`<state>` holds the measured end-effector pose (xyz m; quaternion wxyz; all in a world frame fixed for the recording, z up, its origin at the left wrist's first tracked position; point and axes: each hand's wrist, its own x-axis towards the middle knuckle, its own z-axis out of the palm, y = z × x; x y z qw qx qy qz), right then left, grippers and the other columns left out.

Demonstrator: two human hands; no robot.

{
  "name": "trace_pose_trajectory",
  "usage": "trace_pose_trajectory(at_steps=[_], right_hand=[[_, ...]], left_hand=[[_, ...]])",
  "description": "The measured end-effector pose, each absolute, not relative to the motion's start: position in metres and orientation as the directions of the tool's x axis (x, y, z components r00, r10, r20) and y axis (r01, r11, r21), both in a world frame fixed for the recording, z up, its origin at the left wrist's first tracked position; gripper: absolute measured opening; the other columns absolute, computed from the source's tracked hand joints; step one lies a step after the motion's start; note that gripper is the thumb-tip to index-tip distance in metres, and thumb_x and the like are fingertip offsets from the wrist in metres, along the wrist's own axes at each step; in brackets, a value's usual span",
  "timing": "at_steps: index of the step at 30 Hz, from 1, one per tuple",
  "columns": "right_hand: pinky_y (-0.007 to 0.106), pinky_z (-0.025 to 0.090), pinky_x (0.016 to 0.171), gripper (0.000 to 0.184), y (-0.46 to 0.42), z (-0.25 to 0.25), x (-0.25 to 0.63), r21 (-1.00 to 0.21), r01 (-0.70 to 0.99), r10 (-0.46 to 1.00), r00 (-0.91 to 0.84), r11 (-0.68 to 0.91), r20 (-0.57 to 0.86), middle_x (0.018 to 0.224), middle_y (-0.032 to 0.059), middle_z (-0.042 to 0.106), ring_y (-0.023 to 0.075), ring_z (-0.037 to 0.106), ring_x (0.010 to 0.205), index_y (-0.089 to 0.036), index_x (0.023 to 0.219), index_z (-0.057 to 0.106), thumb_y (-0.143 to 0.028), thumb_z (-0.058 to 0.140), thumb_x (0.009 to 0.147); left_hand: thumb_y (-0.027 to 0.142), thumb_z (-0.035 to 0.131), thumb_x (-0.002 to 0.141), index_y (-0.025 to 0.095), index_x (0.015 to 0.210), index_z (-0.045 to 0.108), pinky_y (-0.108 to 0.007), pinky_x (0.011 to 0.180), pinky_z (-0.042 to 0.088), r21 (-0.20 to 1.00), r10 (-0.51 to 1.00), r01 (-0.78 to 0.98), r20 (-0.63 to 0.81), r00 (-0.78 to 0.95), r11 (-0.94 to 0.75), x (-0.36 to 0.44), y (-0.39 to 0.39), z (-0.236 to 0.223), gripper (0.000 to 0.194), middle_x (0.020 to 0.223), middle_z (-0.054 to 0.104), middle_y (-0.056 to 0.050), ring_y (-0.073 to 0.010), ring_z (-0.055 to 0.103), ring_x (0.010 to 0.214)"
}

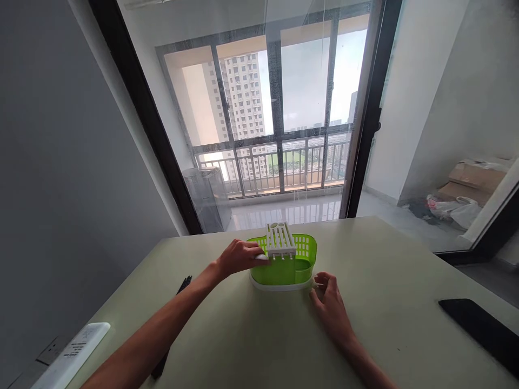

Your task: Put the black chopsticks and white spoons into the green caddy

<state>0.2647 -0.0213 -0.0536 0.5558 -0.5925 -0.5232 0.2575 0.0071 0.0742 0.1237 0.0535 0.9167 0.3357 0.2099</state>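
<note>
A green plastic utensil basket (273, 272) with latticed sides and a white base stands on the pale table. Across its top sits a white slotted rack (279, 239) with small hooks along its front edge. My left hand (239, 256) is closed at the basket's left side, and a small white piece (261, 257) pokes out from its fingers. Whether that piece is joined to the basket cannot be made out. At the basket's lower right end, my right hand (329, 297) curls its thumb and fingers around the edge of the base.
Dark thin sticks (186, 282) lie partly under my left forearm. A white power strip (83, 343) rests at the table's left edge, and a flat black object (480, 327) at the right. Behind the table (381, 270) is a glass door; cardboard boxes (474, 181) sit beyond it.
</note>
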Motion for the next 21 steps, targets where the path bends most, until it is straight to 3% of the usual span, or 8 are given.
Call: trace_pose_trajectory(at_steps=[3, 7, 13, 15, 17, 21], right_hand=[[0.044, 0.053, 0.096, 0.033, -0.023, -0.052, 0.265, -0.923, 0.35, 0.909, 0.313, 0.158, 0.274, 0.117, 0.0086, 0.06, 0.0265, 0.063, 0.11, -0.027, 0.114, 0.045, -0.043, 0.054, 0.088], [0.042, 0.053, 0.094, 0.033, -0.024, -0.051, 0.266, -0.911, 0.38, 0.909, 0.304, 0.161, 0.287, 0.118, 0.0086, 0.06, 0.026, 0.063, 0.111, -0.026, 0.115, 0.046, -0.043, 0.054, 0.089], [0.042, 0.053, 0.094, 0.033, -0.023, -0.055, 0.267, -0.909, 0.385, 0.905, 0.313, 0.157, 0.289, 0.117, 0.0085, 0.061, 0.0259, 0.064, 0.108, -0.025, 0.115, 0.047, -0.042, 0.055, 0.087], [0.042, 0.052, 0.095, 0.033, -0.022, -0.057, 0.267, -0.909, 0.388, 0.91, 0.303, 0.155, 0.284, 0.118, 0.0089, 0.06, 0.0259, 0.064, 0.109, -0.025, 0.115, 0.047, -0.042, 0.054, 0.088], [0.042, 0.052, 0.096, 0.032, -0.022, -0.058, 0.267, -0.908, 0.39, 0.911, 0.299, 0.156, 0.285, 0.117, 0.0089, 0.06, 0.0258, 0.063, 0.108, -0.025, 0.114, 0.047, -0.042, 0.054, 0.088], [0.041, 0.053, 0.095, 0.031, -0.022, -0.057, 0.267, -0.907, 0.388, 0.906, 0.305, 0.163, 0.293, 0.116, 0.008, 0.061, 0.0256, 0.064, 0.107, -0.025, 0.113, 0.048, -0.042, 0.055, 0.087]], left_hand=[[0.056, 0.058, 0.095, 0.023, 0.084, 0.075, -0.023, 0.059, 0.045, -0.014, 0.497, 0.532, 0.335, 0.8, -0.847, 0.004, 0.075, 0.125, 0.039, 0.079, 0.075, -0.005, -0.0151, 0.067, 0.065], [0.052, 0.052, 0.1, 0.019, 0.084, 0.069, -0.022, 0.054, 0.042, -0.275, 0.281, 0.425, 0.438, 0.854, -0.862, -0.003, 0.076, 0.136, 0.04, 0.073, 0.073, -0.002, -0.0123, 0.065, 0.06], [0.051, 0.056, 0.098, 0.019, 0.087, 0.067, -0.022, 0.053, 0.04, -0.429, 0.213, 0.462, 0.51, 0.833, -0.776, -0.019, 0.073, 0.165, 0.035, 0.072, 0.072, 0.001, -0.0101, 0.063, 0.057], [0.052, 0.055, 0.099, 0.02, 0.088, 0.068, -0.022, 0.052, 0.037, -0.392, 0.272, 0.532, 0.551, 0.789, -0.75, -0.025, 0.075, 0.17, 0.036, 0.072, 0.072, 0.001, -0.0094, 0.062, 0.055], [0.053, 0.054, 0.099, 0.02, 0.086, 0.07, -0.022, 0.053, 0.036, -0.276, 0.371, 0.623, 0.606, 0.704, -0.731, -0.031, 0.078, 0.171, 0.039, 0.073, 0.073, 0.0, -0.0091, 0.061, 0.055], [0.061, 0.059, 0.092, 0.02, 0.078, 0.074, -0.023, 0.056, 0.037, 0.18, 0.68, 0.814, 0.662, 0.315, -0.552, -0.042, 0.085, 0.166, 0.045, 0.067, 0.072, 0.0, -0.0113, 0.058, 0.055]])
